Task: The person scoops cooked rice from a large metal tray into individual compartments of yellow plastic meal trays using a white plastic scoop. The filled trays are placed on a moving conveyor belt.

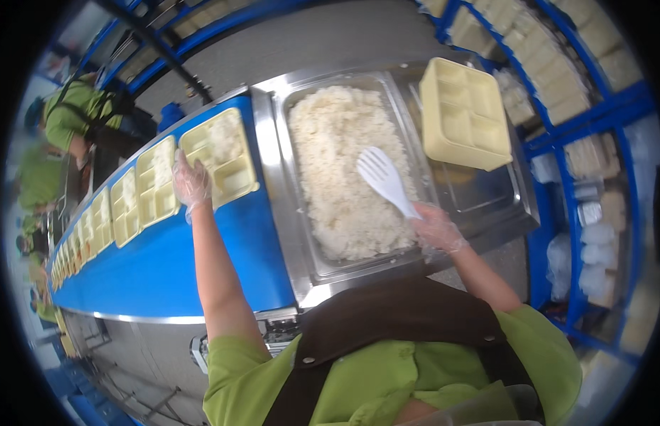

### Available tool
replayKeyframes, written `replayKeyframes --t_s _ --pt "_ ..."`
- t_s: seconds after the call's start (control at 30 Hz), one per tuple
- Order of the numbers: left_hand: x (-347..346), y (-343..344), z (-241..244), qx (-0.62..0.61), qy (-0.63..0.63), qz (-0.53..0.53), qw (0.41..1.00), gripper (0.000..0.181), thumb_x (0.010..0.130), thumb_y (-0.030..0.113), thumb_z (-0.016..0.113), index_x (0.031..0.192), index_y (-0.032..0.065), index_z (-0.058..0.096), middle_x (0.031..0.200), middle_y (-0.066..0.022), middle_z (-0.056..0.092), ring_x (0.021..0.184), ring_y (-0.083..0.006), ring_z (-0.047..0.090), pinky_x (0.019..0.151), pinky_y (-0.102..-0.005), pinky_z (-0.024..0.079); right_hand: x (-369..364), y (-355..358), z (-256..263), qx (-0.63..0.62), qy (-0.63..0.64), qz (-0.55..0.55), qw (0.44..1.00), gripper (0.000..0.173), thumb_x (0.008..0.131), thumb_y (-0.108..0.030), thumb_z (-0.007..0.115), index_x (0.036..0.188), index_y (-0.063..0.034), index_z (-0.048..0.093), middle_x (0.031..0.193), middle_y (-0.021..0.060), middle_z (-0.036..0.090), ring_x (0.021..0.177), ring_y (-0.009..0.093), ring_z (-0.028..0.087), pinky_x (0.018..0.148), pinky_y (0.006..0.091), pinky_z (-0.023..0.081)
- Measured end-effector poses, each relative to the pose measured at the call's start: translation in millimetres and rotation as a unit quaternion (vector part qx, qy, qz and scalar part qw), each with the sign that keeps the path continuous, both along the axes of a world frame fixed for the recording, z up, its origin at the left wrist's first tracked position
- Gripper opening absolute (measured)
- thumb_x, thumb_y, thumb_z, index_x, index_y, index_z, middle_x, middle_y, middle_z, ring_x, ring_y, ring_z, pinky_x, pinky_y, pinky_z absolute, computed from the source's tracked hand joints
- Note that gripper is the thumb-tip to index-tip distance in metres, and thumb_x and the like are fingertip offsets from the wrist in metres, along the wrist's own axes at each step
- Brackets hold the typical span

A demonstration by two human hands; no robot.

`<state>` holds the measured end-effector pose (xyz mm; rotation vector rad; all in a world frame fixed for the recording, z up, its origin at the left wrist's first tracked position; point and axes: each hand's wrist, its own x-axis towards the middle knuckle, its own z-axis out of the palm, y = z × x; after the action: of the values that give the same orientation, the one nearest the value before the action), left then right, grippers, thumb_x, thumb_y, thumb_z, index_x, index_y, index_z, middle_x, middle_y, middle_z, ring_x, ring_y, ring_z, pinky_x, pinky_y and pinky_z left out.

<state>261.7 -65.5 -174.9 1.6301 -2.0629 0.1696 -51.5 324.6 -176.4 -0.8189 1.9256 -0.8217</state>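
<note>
In a clear plastic glove, my left hand (pixel 192 180) is at the left edge of the nearest pale yellow compartment tray (pixel 235 183), beside the neighbouring tray (pixel 155 205). Whether its fingers grip the rim is hard to tell. White rice lies in an upper compartment of the nearest tray. My right hand (pixel 438 228), also gloved, holds a white slotted plastic spoon (pixel 384 173) by the handle. The spoon's head is over a heap of cooked rice (pixel 346 138) in a rectangular steel pan (pixel 283 175).
Several filled trays run in a row along the blue conveyor belt (pixel 165 277). A stack of yellow compartment trays (pixel 441 139) stands right of the rice, on the steel counter (pixel 271 144). Blue shelving (pixel 585 120) rises at right. Co-workers in green (pixel 79 114) stand along the belt's far side.
</note>
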Motion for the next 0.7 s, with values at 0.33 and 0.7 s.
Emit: replayKeyframes --t_s 0.33,0.7 --pt "-376 182 37 0.290 -0.015 -0.408 0.866 0.033 0.078 0.036 0.060 0.090 0.0055 0.066 0.094 -0.0151 0.065 0.091 -0.0314 0.061 0.080 -0.0372 0.048 3 29 -2 -0.103 -0.146 0.028 0.984 0.025 0.083 -0.014 0.053 0.105 -0.0025 0.059 0.066 0.0025 0.054 0.054 0.009 0.049 0.051 0.0260 0.043" --pt "-410 165 41 0.151 -0.246 -0.468 0.835 0.022 0.079 0.016 0.054 0.093 0.0078 0.068 0.096 -0.0108 0.066 0.092 -0.0259 0.063 0.071 -0.0352 0.052 -11 45 5 -0.026 -0.269 0.007 0.963 0.024 0.087 -0.011 0.050 0.106 0.0032 0.054 0.065 0.0058 0.053 0.051 0.011 0.052 0.044 0.0237 0.045"
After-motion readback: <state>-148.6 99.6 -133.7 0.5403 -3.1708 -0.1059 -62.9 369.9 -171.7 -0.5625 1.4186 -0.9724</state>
